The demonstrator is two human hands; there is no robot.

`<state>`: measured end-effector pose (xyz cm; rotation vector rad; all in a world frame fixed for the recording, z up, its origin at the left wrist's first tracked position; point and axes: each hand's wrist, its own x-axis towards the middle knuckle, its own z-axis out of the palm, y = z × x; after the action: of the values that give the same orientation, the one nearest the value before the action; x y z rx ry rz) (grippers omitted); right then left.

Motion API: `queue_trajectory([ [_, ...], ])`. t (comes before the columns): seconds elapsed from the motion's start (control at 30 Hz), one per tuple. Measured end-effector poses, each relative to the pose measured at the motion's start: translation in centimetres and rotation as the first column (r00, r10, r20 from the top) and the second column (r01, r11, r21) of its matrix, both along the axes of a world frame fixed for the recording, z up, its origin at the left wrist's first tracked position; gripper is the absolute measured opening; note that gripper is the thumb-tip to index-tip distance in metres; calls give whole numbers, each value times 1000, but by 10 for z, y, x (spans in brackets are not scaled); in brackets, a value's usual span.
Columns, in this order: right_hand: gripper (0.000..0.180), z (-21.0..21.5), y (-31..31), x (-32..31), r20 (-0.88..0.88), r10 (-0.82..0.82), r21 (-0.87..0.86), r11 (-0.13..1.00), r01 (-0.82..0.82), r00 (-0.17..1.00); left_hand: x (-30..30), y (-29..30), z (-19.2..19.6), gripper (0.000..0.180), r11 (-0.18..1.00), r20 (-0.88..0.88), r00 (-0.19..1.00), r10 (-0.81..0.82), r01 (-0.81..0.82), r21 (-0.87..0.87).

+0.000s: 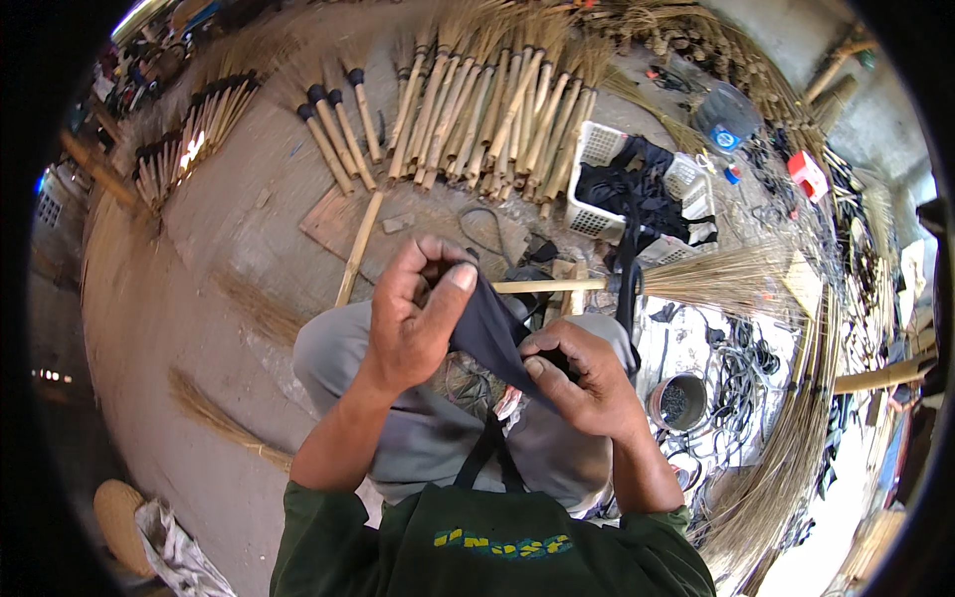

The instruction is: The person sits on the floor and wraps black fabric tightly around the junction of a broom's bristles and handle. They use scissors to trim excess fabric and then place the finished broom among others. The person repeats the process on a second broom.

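Note:
Stretched between my two hands over my lap is a piece of dark cloth [489, 333]. My left hand [418, 308] pinches its upper end between thumb and fingers. Lower and to the right, my right hand [582, 376] grips the other end, thumb pressed on the fingers. Just beyond the cloth a straw broom [711, 274] lies sideways, its pale handle pointing left and its bristles fanning right. A black strip [628, 284] hangs down across this broom near where handle and bristles meet.
Many bundled brooms [477, 119] lie ahead with handles toward me. A white basket [597, 149] holds black cloth at the front right. To my right stand a can [678, 401] of small dark bits and long loose straw [776, 468]. Another stick [360, 249] lies ahead left.

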<state>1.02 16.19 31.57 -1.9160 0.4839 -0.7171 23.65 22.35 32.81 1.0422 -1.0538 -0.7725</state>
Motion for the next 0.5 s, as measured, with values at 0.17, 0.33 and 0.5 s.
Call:
queue_trajectory([
  [0.17, 10, 8, -23, -27, 35, -134, 36, 991, 133, 990, 8, -42, 49, 8, 971, 272, 961, 45, 22, -239],
  [0.33, 10, 11, -44, -37, 157, -241, 185, 960, 212, 958, 34, -32, 108, 12, 894, 514, 802, 304, -54, -445],
  [0.5, 12, 8, -54, -31, 69, -204, 177, 966, 189, 977, 69, -20, 143, 14, 801, 499, 697, 515, -184, -570],
])
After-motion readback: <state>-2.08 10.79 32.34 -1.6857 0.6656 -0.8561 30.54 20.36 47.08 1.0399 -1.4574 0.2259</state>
